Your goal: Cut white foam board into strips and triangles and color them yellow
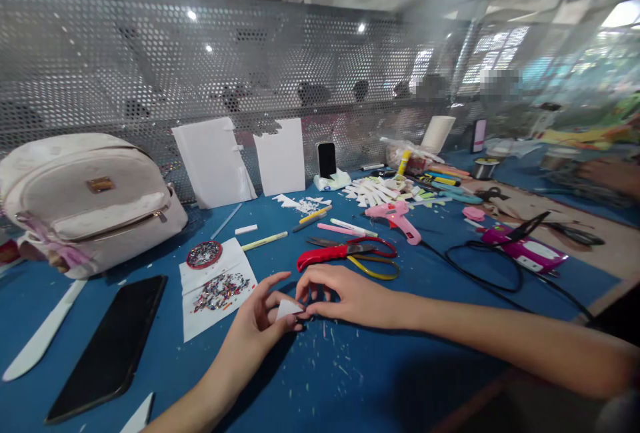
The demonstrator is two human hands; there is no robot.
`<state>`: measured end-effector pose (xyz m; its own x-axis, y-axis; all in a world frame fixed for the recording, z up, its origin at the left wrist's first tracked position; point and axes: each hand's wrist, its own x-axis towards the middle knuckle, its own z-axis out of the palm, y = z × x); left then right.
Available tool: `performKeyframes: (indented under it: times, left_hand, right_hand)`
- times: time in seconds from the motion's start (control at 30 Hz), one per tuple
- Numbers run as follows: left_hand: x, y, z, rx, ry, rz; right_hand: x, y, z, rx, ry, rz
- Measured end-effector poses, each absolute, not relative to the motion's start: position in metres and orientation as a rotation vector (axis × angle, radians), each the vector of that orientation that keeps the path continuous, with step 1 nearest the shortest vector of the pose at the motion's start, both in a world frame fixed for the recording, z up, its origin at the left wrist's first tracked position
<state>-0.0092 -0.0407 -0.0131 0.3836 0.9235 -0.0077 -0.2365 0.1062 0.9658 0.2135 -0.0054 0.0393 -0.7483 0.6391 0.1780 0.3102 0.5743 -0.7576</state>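
A small white piece (289,309), flat like cut foam board or card, is pinched between the thumb and fingers of my left hand (259,316). My right hand (345,296) meets it from the right, its thumb and fingertips closed at the piece's right edge. Just beyond my hands lie red-handled cutters (325,255) and scissors with yellow and red handles (373,265). Left of my left hand, a white paper sheet (193,316) carries a heap of small coloured bits (220,291) and a round red-rimmed dish (204,255) of similar bits.
A pink glue gun (395,218), its black cord (465,276), and a purple device (525,249) lie to the right. White strips (380,189) are piled behind. On the left are a dark phone (110,346), a white knife-shaped piece (47,329) and a pale backpack (95,199).
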Motion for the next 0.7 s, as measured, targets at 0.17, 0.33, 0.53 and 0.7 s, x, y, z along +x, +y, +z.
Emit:
performKeyframes:
  times: [0.17, 0.33, 0.53, 0.7]
  left_hand:
    - [-0.007, -0.042, -0.012, 1.160, 0.791, 0.978]
    - [-0.008, -0.041, -0.012, 1.177, 0.854, 0.981]
    - [-0.010, -0.040, -0.014, 1.188, 0.893, 1.023]
    - [-0.008, -0.041, -0.008, 1.205, 0.925, 1.048]
  right_hand:
    - [0.213, -0.004, 0.037, -0.696, -2.414, 0.876]
    - [0.211, -0.005, 0.039, -0.696, -2.364, 0.962]
    - [0.208, -0.005, 0.041, -0.789, -2.210, 1.237]
    - [0.200, 0.001, 0.029, -0.809, -2.016, 1.549]
